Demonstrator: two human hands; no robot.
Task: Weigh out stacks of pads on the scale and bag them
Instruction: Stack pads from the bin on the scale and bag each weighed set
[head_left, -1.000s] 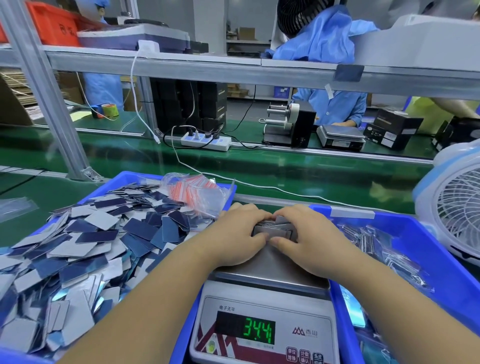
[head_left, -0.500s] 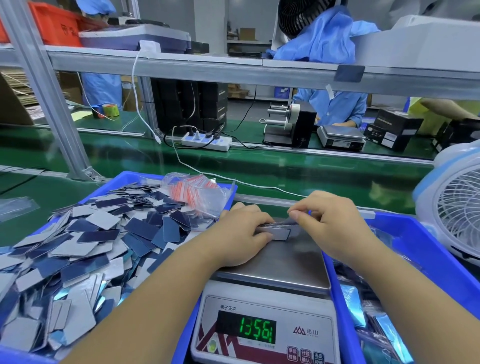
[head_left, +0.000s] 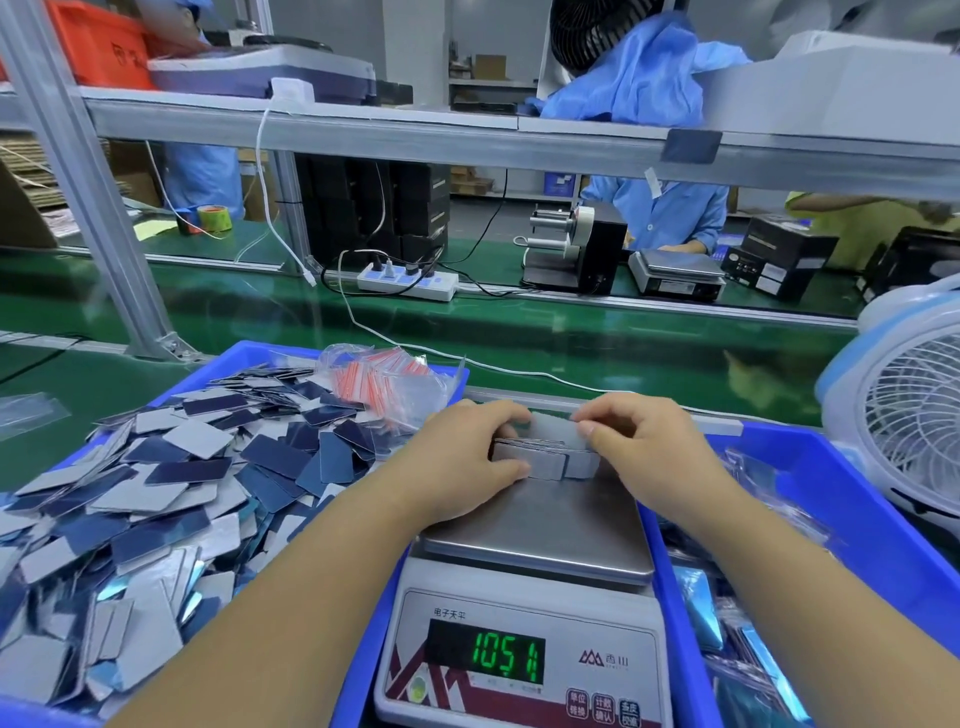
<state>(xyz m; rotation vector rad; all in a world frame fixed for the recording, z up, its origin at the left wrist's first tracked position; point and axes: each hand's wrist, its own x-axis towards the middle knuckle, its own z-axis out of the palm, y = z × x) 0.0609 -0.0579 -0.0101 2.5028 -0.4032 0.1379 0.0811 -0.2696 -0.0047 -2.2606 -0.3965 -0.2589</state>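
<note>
1. The left hand (head_left: 462, 457) is gripping the small stack of thin grey rectangular pads (head_left: 530, 460), which is lying on the far part of the steel platform of the white digital scale (head_left: 540, 535).
2. The right hand (head_left: 634, 441) is pinching one grey pad (head_left: 558, 430) just above the stack.
3. The stack's long axis is running left to right, between both hands.
4. The loose pads (head_left: 156, 499), matte grey and glossy blue, are filling the blue plastic bin (head_left: 244, 356) on the left.
5. The green display (head_left: 506, 657) is showing digits.
</note>
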